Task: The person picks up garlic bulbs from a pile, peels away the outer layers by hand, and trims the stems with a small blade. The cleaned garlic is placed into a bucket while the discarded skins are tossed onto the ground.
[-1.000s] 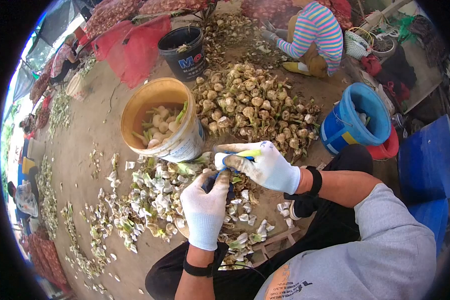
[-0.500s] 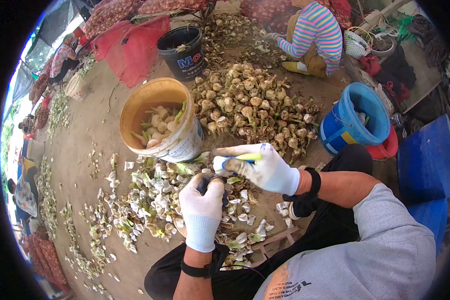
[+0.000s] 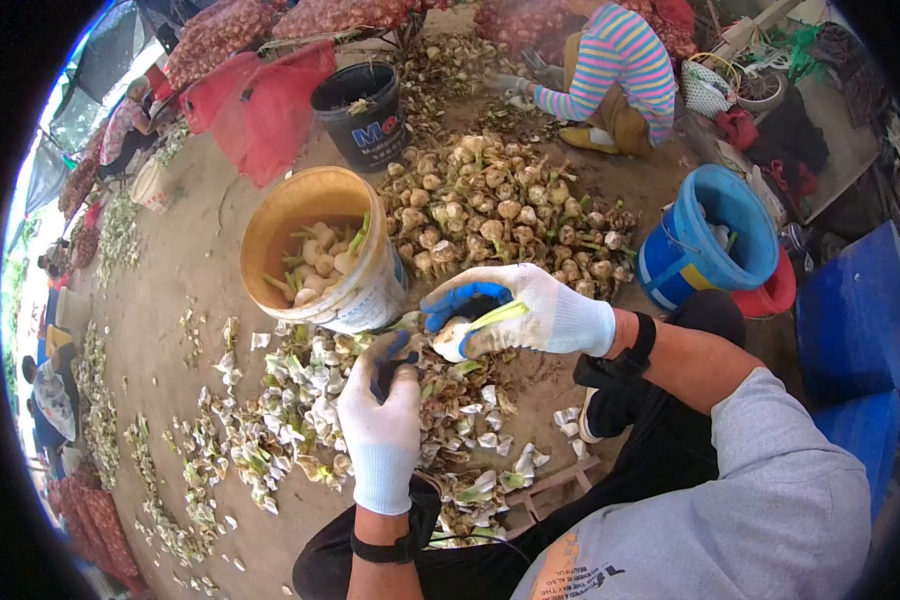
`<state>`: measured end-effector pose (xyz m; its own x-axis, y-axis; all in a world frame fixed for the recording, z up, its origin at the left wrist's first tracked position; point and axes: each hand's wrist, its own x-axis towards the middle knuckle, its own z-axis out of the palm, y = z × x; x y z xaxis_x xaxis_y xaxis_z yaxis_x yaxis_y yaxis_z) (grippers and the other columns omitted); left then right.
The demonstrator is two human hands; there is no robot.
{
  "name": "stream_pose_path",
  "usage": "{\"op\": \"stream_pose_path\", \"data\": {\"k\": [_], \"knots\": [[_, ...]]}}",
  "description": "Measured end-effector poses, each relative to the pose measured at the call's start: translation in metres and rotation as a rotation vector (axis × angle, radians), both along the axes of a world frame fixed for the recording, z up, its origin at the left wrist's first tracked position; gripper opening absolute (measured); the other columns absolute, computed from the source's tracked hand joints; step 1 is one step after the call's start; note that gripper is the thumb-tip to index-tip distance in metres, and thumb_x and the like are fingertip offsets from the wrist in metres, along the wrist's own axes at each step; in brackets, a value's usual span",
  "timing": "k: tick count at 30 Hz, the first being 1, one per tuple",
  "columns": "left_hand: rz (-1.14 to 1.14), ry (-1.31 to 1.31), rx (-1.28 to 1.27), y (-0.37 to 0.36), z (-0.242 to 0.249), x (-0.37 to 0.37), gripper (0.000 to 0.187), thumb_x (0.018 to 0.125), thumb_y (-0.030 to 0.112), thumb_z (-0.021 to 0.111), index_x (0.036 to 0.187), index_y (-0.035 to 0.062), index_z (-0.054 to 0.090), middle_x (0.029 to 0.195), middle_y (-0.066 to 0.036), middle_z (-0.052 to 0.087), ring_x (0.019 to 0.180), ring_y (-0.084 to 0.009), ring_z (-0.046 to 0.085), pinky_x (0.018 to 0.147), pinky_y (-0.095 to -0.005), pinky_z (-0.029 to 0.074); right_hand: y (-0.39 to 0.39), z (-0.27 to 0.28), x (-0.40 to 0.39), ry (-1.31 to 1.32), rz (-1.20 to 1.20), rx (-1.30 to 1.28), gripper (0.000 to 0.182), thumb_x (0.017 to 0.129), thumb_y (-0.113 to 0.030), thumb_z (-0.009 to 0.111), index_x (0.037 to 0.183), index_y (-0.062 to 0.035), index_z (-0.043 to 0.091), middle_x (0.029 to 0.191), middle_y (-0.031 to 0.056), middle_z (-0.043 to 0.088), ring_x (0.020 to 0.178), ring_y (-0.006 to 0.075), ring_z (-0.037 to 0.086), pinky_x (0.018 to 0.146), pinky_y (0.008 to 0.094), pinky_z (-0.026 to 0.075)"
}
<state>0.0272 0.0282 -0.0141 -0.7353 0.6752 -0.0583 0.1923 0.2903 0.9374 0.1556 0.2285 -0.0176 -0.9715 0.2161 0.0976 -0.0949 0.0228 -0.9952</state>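
Both my hands wear white gloves with blue palms. My right hand (image 3: 535,312) holds a garlic bulb (image 3: 451,342) low against its thumb side, the green stem lying back toward the wrist; the index finger arches above the bulb, apart from it. My left hand (image 3: 382,420) is just left of the bulb, thumb and fingers parted, and I see nothing between them. Beyond the hands lies a heap of untrimmed garlic (image 3: 505,205). Pale peeled bulbs (image 3: 320,262) with short stems sit inside the yellowish bucket (image 3: 260,215).
Peeled skins (image 3: 300,400) litter the ground below my hands. A blue bucket (image 3: 660,262) stands at right with a red basin (image 3: 770,298) beside it, and a black bucket (image 3: 370,140) behind. A person in a striped top (image 3: 620,70) crouches at the back, near a red mesh cloth (image 3: 270,110).
My hands have moved apart. The left thumb and fingers have spread, and the right index finger has lifted. The garlic bulb stays in my right hand, its root side now turned more into view.
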Motion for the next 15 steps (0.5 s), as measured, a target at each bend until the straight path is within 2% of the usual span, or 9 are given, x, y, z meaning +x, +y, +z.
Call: {"op": "stream_pose_path", "data": {"k": [2,3,6,7,8,13,15], "knots": [[-0.04,-0.093,0.078,-0.002,0.002,-0.002,0.025,0.095,0.001,0.066,0.12,-0.0023,0.07,0.113,-0.01,0.073,0.1,-0.0137,0.067,0.09,-0.0303,0.053,0.002,0.003,0.0,0.002,0.032,0.007,0.056,0.094,-0.019,0.082,0.142,-0.0019,0.06,0.125,0.0067,0.073,0.112,0.0124,0.067,0.102,0.0312,0.053],[-0.039,-0.094,0.077,-0.002,0.006,-0.001,0.025,0.095,0.001,0.066,0.12,-0.0023,0.07,0.113,-0.01,0.073,0.1,-0.0137,0.067,0.09,-0.0303,0.053,0.002,0.007,0.0,-0.027,0.03,0.11,0.057,0.093,-0.019,0.082,0.143,-0.0028,0.059,0.124,0.0071,0.073,0.111,0.0131,0.067,0.101,0.0314,0.054],[-0.144,0.052,0.073,-0.001,0.014,0.004,0.027,0.092,0.001,0.071,0.118,-0.0009,0.072,0.108,-0.011,0.073,0.098,-0.0189,0.069,0.088,-0.0331,0.055,0.004,0.005,-0.002,-0.071,0.044,0.28,0.058,0.093,-0.018,0.081,0.144,-0.005,0.058,0.123,0.0082,0.073,0.109,0.0143,0.068,0.098,0.0319,0.055],[-0.206,0.212,0.093,0.0,0.011,0.004,0.028,0.09,0.003,0.074,0.118,-0.0005,0.072,0.105,-0.012,0.073,0.095,-0.0224,0.07,0.087,-0.0346,0.055,0.004,0.003,-0.002,-0.083,0.059,0.349,0.059,0.092,-0.018,0.081,0.145,-0.0062,0.058,0.122,0.0089,0.073,0.107,0.0148,0.069,0.096,0.0321,0.055],[-0.269,0.371,0.113,0.0,0.009,0.004,0.03,0.088,0.004,0.077,0.117,-0.0001,0.072,0.101,-0.013,0.072,0.093,-0.026,0.071,0.086,-0.036,0.055,0.003,0.002,-0.002,-0.085,0.059,0.347,0.059,0.092,-0.018,0.081,0.145,-0.0062,0.058,0.122,0.0089,0.073,0.107,0.0148,0.069,0.096,0.0321,0.055],[-0.284,0.423,0.033,-0.004,0.006,0.001,0.024,0.083,0.006,0.082,0.105,-0.0015,0.075,0.097,-0.014,0.074,0.089,-0.0257,0.072,0.085,-0.0351,0.055,-0.004,0.002,-0.004,-0.076,0.055,0.374,0.058,0.092,-0.013,0.075,0.147,-0.0071,0.056,0.119,0.0095,0.074,0.103,0.0151,0.069,0.09,0.0321,0.057],[-0.288,0.449,0.106,-0.005,0.004,-0.001,0.022,0.083,0.004,0.079,0.104,0.0024,0.077,0.093,-0.015,0.071,0.087,-0.0307,0.07,0.078,-0.0378,0.055,-0.006,0.008,-0.004,-0.086,0.054,0.354,0.059,0.092,-0.012,0.074,0.147,-0.0067,0.056,0.118,0.0093,0.073,0.102,0.0144,0.068,0.09,0.0317,0.057]]}}
